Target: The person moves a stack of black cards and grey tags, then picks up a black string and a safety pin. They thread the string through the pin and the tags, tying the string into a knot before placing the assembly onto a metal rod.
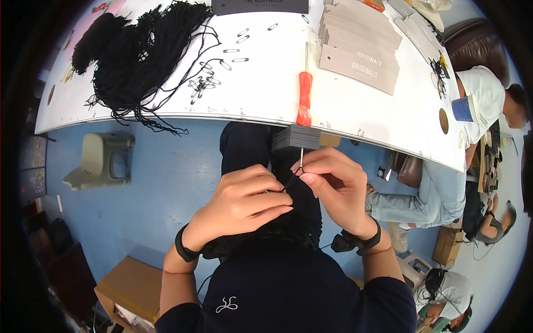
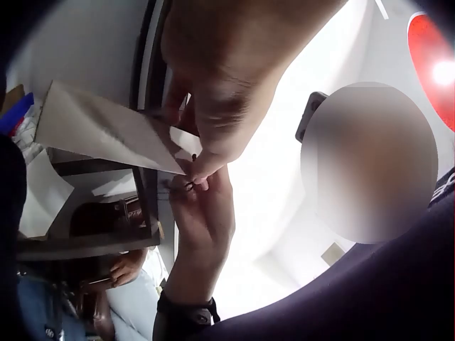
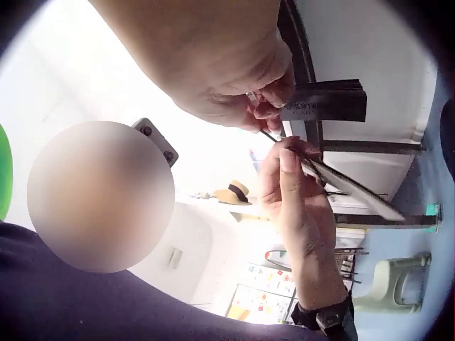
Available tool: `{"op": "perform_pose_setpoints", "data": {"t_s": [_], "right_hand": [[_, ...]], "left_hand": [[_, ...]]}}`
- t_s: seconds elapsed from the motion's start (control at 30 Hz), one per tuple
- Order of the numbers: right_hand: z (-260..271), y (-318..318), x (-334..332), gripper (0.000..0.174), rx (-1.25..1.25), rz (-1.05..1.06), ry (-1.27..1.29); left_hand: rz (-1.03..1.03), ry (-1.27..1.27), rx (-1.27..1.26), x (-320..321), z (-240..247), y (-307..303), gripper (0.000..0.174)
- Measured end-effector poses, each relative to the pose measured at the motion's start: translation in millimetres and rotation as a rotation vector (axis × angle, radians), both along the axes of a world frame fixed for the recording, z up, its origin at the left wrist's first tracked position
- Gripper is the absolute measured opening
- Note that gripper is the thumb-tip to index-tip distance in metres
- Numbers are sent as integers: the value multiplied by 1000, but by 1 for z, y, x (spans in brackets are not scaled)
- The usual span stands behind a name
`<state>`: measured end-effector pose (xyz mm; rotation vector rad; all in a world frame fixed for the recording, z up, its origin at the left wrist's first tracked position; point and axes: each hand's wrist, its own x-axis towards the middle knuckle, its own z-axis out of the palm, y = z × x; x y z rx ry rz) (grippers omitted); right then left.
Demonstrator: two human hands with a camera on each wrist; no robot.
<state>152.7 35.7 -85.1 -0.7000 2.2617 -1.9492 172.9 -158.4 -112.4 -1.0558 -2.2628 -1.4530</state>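
Note:
My left hand (image 1: 244,200) and right hand (image 1: 336,180) meet over the lap, just off the table edge. Thumb and forefinger of the right hand pinch a thin black cord (image 3: 267,135), looped near a card's corner. Bent fingers of the left hand hold the same cord; its thumb is hidden from above. At the fingertips is a pale card (image 2: 106,131), seen almost edge-on from the head; which hand bears it I cannot tell. Right beyond, a stack of dark cards (image 1: 296,137) juts over the table edge, its lettering showing in the right wrist view.
On the white table (image 1: 261,89) lie a heap of black cords (image 1: 139,61), scattered safety pins (image 1: 202,83), a red-handled tool (image 1: 304,97) with a thin metal shaft, and grey ORIGINALS cards (image 1: 361,69). A paper cup (image 1: 463,109) stands right, near seated people. A stool (image 1: 100,161) is left.

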Motion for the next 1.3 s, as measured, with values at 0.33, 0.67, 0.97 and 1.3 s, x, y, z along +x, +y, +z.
{"op": "perform_pose_setpoints", "data": {"t_s": [0.33, 0.67, 0.97, 1.3], "right_hand": [[-5, 10, -6, 22, -724, 542, -1019], [4, 3, 2, 17, -104, 176, -723], [-8, -9, 7, 9, -66, 143, -654], [-7, 7, 15, 8, 68, -56, 41]], "left_hand": [[-185, -512, 206, -1, 15, -19, 9], [-238, -1031, 686, 1, -2, -9, 12], [-191, -846, 645, 0, -8, -6, 6], [-87, -877, 129, 0, 6, -16, 33]]}}
